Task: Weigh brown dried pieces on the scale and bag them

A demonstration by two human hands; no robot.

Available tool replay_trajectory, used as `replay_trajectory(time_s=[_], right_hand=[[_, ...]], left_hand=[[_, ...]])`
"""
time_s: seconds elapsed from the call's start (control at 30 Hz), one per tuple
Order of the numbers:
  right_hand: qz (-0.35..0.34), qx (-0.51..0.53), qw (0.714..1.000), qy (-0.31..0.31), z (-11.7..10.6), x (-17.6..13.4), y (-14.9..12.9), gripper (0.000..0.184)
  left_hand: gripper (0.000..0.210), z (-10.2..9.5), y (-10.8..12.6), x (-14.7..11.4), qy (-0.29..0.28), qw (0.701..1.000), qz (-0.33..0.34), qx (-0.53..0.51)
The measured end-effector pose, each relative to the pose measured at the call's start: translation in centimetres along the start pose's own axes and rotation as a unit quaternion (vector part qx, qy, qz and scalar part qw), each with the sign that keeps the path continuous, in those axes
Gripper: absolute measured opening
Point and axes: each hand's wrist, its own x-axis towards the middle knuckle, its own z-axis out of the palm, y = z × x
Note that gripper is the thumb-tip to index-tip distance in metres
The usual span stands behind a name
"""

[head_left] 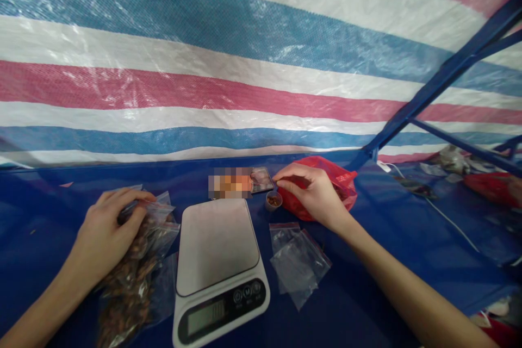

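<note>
My left hand (106,228) rests on a pile of small clear zip bags filled with brown pieces (130,277) at the left of the blue table. My right hand (314,193) has thumb and forefinger pinched just above a small cup of brown pieces (273,201), in front of a red plastic bag (340,182). What the fingers pinch is too small to tell. A white kitchen scale (218,269) stands between my hands with its platform bare. Several empty clear zip bags (297,261) lie to the right of the scale.
A printed card (261,179) lies behind the scale. A striped tarp (244,65) closes off the back. A blue metal frame (440,81) slants at the right, with a white cable (444,217) and more bags beyond it.
</note>
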Motion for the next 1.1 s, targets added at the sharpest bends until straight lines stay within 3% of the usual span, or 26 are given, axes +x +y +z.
replay_trajectory(time_s=[0.33, 0.7, 0.77, 0.83, 0.93, 0.97, 1.03, 1.1], right_hand=[[0.049, 0.038, 0.995, -0.074, 1.4, -1.4, 0.8, 0.011], [0.003, 0.014, 0.999, -0.029, 1.9, -1.8, 0.2, 0.010], [-0.018, -0.009, 1.000, -0.004, 1.1, -1.7, -0.4, 0.016], [-0.029, -0.055, 0.996, 0.061, -0.7, -1.5, -0.6, 0.026], [0.019, -0.172, 0.973, 0.156, -4.8, -1.6, 1.0, 0.032], [0.047, -0.214, 0.967, 0.126, -6.0, -1.7, 2.0, 0.031], [0.099, -0.289, 0.952, 0.002, -7.9, -1.9, 4.5, 0.028], [0.107, -0.336, 0.932, -0.082, -8.4, -2.3, 6.6, 0.026]], left_hand=[[0.031, -0.1, 0.6, 0.0, 0.002, 1.000, -0.002, -0.005], [0.029, -0.1, 0.9, 0.1, 0.006, 1.000, -0.012, -0.003], [0.029, -0.2, 0.9, 0.1, 0.003, 1.000, -0.012, -0.008], [0.029, -0.2, 1.0, 0.1, 0.000, 1.000, -0.014, -0.010], [0.029, -0.1, 0.8, 0.0, -0.001, 1.000, -0.013, -0.005], [0.029, -0.1, 0.8, 0.0, 0.000, 1.000, -0.011, -0.003], [0.030, 0.0, 0.7, 0.0, -0.003, 1.000, -0.007, 0.001], [0.030, 0.0, 0.8, 0.0, -0.004, 1.000, -0.006, 0.001]])
